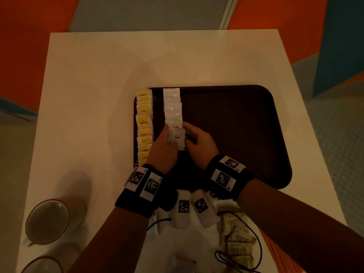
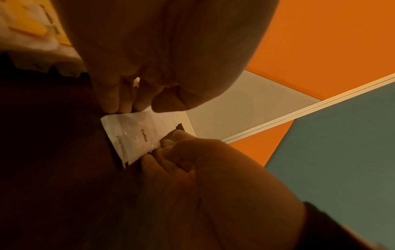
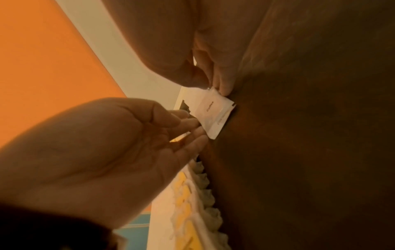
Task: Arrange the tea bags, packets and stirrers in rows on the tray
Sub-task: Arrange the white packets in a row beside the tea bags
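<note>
White coffee packet (image 1: 178,139) lies at the near end of the white packet row (image 1: 173,107) on the dark tray (image 1: 236,125), beside the yellow tea bags (image 1: 144,125) along its left edge; the left hand (image 1: 163,148) touches it with straight fingers; the right hand (image 1: 199,139) pinches its right edge; two cups (image 1: 47,221) stand at the table's near-left corner, brown sachets (image 1: 236,241) near its near edge.

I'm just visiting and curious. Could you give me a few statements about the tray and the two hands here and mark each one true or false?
1. The yellow tea bags lie in a row along the tray's left edge. True.
2. The white coffee packets lie off the tray. False: they form a second row on the tray, beside the tea bags.
3. Both the left hand and the right hand touch the nearest coffee packet. True.
4. The tray's right half is full of stirrers. False: it is bare.
</note>
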The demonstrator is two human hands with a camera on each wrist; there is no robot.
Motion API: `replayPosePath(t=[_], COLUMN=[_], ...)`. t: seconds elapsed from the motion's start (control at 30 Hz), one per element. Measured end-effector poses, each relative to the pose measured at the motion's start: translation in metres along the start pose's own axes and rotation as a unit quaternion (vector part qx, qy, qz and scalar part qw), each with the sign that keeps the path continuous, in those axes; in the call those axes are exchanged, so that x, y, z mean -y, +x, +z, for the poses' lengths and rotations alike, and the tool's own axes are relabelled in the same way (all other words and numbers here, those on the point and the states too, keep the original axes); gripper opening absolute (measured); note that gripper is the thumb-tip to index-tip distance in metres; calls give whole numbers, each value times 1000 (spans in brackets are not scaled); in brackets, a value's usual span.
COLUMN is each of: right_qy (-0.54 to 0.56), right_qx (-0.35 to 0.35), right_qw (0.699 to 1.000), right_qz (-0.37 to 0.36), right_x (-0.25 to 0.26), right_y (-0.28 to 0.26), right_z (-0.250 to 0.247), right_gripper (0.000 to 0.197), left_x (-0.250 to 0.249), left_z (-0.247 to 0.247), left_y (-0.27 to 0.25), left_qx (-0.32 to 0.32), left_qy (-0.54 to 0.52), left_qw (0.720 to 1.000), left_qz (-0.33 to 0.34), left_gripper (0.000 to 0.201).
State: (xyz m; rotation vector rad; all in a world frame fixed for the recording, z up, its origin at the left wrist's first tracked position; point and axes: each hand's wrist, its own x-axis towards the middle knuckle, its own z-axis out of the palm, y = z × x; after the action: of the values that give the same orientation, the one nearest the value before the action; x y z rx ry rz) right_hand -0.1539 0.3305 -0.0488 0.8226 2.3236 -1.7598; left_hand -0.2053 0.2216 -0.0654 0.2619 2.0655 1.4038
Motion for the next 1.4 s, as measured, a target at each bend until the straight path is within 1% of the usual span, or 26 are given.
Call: replayPosePath(t=[0.1, 0.23, 0.43, 0.6, 0.73, 0.83, 0.93, 1.07, 1.17, 1.23, 1.33, 1.4], right_qy=[8, 29, 51, 63, 53, 49, 42, 3, -30, -29, -20, -10], right_qx=[0, -7, -13, -10, -17, -16, -12, -13, -9, -4, -9, -12], right_qw=[1000, 1000, 999, 998, 998, 999, 999, 1000, 999, 1000, 1000, 1000], right_qz=[2, 0, -6, -3, -8, -15, -15, -5, -8, -12, -18, -22], right_x=[-1, -1, -3, -2, -1, 0, 1, -1, -4, -4, -5, -4], right_y=[2, 3, 4, 3, 2, -1, -2, -3, -7, -9, -9, -7], right_z=[0, 1, 4, 5, 3, 0, -1, -5, -7, -6, -5, -4], right_gripper=[52, 51, 51, 51, 49, 47, 48, 50, 49, 49, 48, 48], left_x=[-3, -5, -7, -8, -9, -7, -8, -13, -14, -11, -8, -9], left_z=[-1, -3, -3, -2, 0, 3, 2, -2, -2, -1, 1, 1], left_y=[0, 2, 5, 2, -4, -7, -8, -10, -16, -19, -18, -17], left_qx=[-6, -12, -7, -19, -28, -43, -36, -46, -39, -31, -26, -27], left_qy=[-7, -15, -23, -38, -60, -47, -29, -21, -26, -30, -31, -34], left_qw=[1000, 999, 1000, 999, 998, 998, 999, 999, 999, 999, 999, 999], left_qz=[10, 25, 12, 8, 3, -9, -8, -12, -4, 0, 5, 7], left_gripper=[59, 57, 58, 59, 60, 60, 60, 58, 56, 57, 63, 58])
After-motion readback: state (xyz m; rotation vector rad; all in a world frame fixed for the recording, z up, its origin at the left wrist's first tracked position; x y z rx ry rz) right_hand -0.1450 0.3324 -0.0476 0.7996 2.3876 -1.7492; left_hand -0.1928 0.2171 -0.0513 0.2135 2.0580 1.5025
